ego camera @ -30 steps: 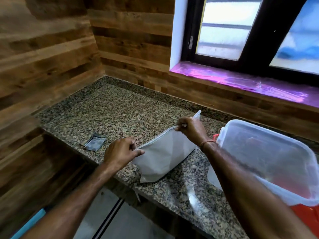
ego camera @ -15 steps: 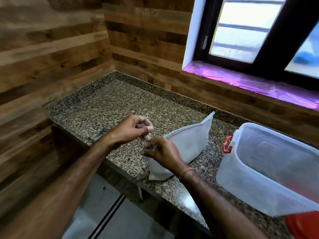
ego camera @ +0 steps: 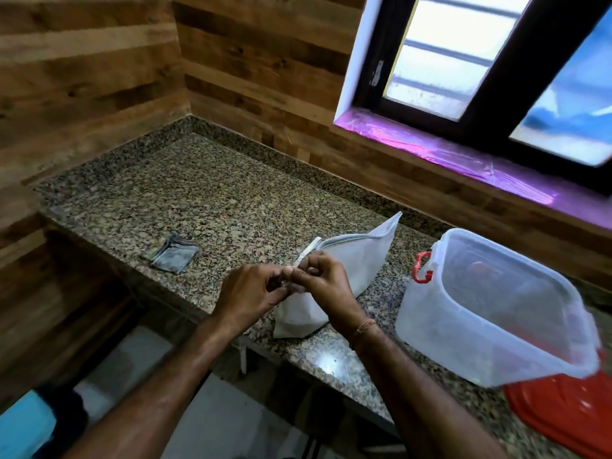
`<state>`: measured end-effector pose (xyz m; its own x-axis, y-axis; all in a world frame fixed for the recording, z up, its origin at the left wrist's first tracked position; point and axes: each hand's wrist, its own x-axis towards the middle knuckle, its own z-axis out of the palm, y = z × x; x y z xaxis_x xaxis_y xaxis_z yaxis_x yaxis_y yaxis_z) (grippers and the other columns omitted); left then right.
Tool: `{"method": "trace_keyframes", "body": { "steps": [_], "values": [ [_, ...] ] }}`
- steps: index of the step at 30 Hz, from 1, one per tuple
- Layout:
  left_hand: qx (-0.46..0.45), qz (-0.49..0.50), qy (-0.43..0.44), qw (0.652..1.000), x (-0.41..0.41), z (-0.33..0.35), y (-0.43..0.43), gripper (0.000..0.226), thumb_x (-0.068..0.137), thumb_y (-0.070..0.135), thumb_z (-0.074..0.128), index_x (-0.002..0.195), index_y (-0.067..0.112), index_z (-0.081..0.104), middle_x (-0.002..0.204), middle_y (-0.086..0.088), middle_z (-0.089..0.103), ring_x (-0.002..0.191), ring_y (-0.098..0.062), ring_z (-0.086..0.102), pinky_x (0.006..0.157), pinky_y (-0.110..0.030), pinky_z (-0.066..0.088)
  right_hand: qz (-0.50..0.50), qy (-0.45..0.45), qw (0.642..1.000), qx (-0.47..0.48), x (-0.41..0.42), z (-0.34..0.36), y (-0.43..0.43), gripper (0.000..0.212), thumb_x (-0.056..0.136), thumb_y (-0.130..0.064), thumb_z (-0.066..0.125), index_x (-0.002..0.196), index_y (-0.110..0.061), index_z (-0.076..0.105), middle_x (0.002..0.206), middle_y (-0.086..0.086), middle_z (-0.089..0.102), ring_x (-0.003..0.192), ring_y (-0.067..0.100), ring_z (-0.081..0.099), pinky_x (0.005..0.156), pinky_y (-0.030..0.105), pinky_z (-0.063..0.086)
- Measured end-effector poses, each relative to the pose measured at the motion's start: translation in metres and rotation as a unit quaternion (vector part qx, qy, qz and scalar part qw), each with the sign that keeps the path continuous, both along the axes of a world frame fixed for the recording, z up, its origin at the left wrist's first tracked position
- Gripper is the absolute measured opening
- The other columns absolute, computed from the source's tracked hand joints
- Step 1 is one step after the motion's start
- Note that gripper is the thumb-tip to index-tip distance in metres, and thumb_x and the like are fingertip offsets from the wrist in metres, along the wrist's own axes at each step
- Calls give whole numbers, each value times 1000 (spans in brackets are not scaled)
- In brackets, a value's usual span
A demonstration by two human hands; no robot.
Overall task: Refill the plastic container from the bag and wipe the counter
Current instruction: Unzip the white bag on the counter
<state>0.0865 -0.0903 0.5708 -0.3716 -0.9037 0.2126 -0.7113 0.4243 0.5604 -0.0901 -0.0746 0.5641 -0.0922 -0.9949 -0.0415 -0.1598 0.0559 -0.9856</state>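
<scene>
White bag (ego camera: 351, 270) lies on the granite counter (ego camera: 215, 207), left hand (ego camera: 248, 294) and right hand (ego camera: 328, 286) each with a pinching grip on its near top corner. Plastic container (ego camera: 463, 326) stands just right of the bag, a grey cloth (ego camera: 175, 256) to its left.

Both hands, left hand (ego camera: 251, 293) and right hand (ego camera: 323, 283), pinch the bag's (ego camera: 357, 260) corner.
</scene>
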Motion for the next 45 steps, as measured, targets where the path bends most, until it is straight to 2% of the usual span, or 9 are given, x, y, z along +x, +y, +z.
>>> {"method": "trace_keyframes", "body": {
  "steps": [8, 13, 17, 22, 26, 31, 36, 42, 45],
  "values": [
    [47, -63, -18, 997, 20, -14, -9, 33, 84, 41, 74, 65, 29, 51, 63, 11, 59, 59, -3, 55, 54, -26, 47, -181, 107, 978, 0, -72, 15, -24, 38, 71, -48, 86, 75, -15, 67, 107, 10, 63, 94, 18, 65, 76, 32, 58],
    [52, -104, -119, 986, -9, 13, -24, 33, 87, 67, 58, 98, 36, 56, 91, 16, 65, 77, -5, 63, 65, -27, 50, -213, 130, 968, 15, -87, 12, -29, 42, 64, -57, 85, 69, -20, 67, 99, 10, 70, 90, 21, 70, 72, 37, 61],
    [10, -103, -206, 973, -75, 24, -41, 57, 86, 76, 53, 118, 29, 53, 104, 4, 68, 91, -18, 65, 72, -31, 41, -185, 112, 976, 6, -83, 8, -31, 31, 79, -39, 83, 67, -17, 65, 102, 13, 66, 89, 23, 71, 69, 32, 59],
    [8, -140, -163, 977, -94, 19, -54, 27, 95, 45, 65, 85, 21, 60, 88, 1, 70, 79, -15, 63, 65, -28, 40, -208, 164, 964, -7, -121, 9, -50, 34, 74, -36, 87, 59, -23, 59, 95, 1, 57, 86, 27, 69, 70, 42, 60],
    [3, -128, -179, 976, -85, 12, -57, 33, 95, 50, 59, 81, 20, 60, 74, 7, 61, 74, -15, 62, 61, -32, 43, -237, 171, 956, 0, -165, 10, -72, 39, 59, -57, 82, 62, -21, 67, 93, 6, 66, 75, 23, 63, 67, 37, 54],
    [-40, -88, -227, 969, -129, 30, -58, 30, 95, 56, 59, 95, 26, 59, 90, 1, 69, 89, -21, 67, 70, -32, 43, -193, 188, 963, 26, -187, 14, -97, 28, 71, -38, 87, 63, -17, 70, 96, 2, 66, 77, 18, 65, 65, 34, 54],
    [-37, -47, -203, 977, -118, 18, -45, 24, 97, 49, 59, 91, 26, 57, 84, 1, 70, 82, -19, 69, 66, -31, 47, -241, 142, 959, 55, -225, 24, -126, 21, 73, -30, 79, 60, -18, 67, 63, 6, 73, 57, 21, 68, 56, 38, 53],
    [2, -35, -251, 967, -84, 11, -28, 40, 82, 66, 63, 109, 35, 62, 77, 12, 61, 74, -12, 57, 66, -28, 39, -209, 62, 973, 79, -234, 25, -131, 24, 96, -23, 60, 73, -19, 54, 64, 9, 65, 59, 27, 72, 43, 24, 41],
    [51, -5, -265, 963, -61, 8, -20, 58, 75, 76, 58, 119, 38, 63, 99, 11, 71, 93, -16, 67, 70, -30, 43, -167, -50, 978, 113, -228, 28, -125, 21, 105, -26, 50, 90, -12, 52, 71, 11, 60, 48, 18, 67, 33, 17, 35]
  ]
}}
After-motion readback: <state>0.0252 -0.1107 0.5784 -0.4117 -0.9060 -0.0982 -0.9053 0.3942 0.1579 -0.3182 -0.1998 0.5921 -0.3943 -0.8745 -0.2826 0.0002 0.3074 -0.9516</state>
